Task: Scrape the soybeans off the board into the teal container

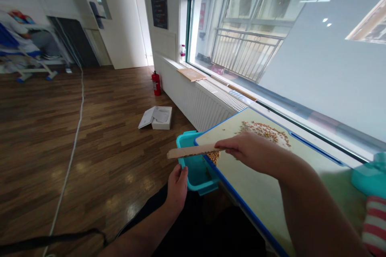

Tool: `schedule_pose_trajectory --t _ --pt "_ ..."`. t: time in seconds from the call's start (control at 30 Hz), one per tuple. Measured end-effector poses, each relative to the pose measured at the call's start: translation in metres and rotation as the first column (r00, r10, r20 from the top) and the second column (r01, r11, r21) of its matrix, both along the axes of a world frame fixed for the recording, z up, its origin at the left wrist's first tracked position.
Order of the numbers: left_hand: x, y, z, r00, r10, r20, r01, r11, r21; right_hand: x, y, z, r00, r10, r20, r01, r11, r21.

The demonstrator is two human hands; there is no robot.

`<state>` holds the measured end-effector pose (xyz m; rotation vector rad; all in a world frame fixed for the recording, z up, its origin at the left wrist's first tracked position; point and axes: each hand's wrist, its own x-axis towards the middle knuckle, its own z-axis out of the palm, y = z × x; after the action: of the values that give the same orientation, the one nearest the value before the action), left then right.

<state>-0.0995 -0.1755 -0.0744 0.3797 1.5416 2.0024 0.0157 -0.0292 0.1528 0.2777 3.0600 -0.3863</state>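
Observation:
My left hand is closed on the near rim of a turquoise plastic basin, held below the edge of a pale, blue-edged table. In my right hand is a strip of cardboard, its far end reaching out over the basin. Under the strip, at the table's edge, a bunch of yellow-brown beans or kernels shows. The cardboard hides part of them and part of the basin. More kernels lie spread with something white on the table beyond my right hand.
A turquoise container and a red-and-white striped cloth item are at the table's right. A radiator runs under the window. On the wooden floor are an opened white box, a fire extinguisher and a white cable. A person sits far left.

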Motion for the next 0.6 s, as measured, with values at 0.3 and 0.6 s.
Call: schedule_pose_trajectory --t 0.3,0.6 --pt "0.019 -0.012 0.001 0.999 -0.041 0.006 0.041 0.999 -0.029 0.0 -0.006 -0.004 1.0 -0.005 -0.03 0.007 0.998 0.064" --pt "0.026 -0.008 0.004 1.0 -0.012 0.015 0.013 1.0 -0.025 0.0 -0.008 -0.006 1.0 0.007 -0.004 -0.007 0.996 0.09"
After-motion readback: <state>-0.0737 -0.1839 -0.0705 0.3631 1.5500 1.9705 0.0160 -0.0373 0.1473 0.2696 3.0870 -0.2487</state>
